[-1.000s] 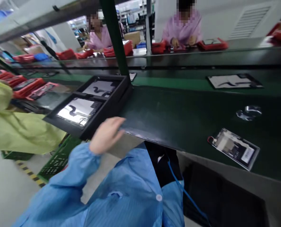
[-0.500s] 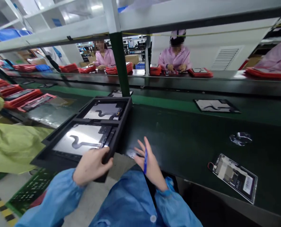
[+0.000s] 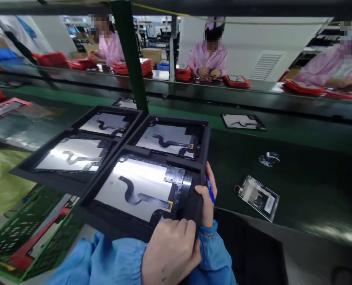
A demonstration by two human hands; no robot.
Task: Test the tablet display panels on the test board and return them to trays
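A black foam tray (image 3: 205,136) is held up in front of me, tilted, with two compartments. Each holds a silvery tablet screen panel with a dark ribbon cable: the near panel (image 3: 105,194) and the far panel (image 3: 146,136). My left hand (image 3: 171,247) is closed at the tray's near edge, its fingertips partly hidden. Around the right edge, my right hand (image 3: 207,198) is closed, with a blue pen (image 3: 210,190) lying across its fingers. Just left is a second black tray (image 3: 60,180) holding two similar panels.
On the dark green bench (image 3: 232,158) lie an opened tablet device (image 3: 259,196), crumpled clear film (image 3: 269,158) and another screen panel (image 3: 243,122). A green crate (image 3: 16,225) stands low at left. A green post (image 3: 131,59) rises ahead. Co-workers in pink sit across.
The upper tray has come off the one beneath and moved right, uncovering the second tray. My right hand, open before, now grips the tray's right edge; my left hand has moved right along with it.
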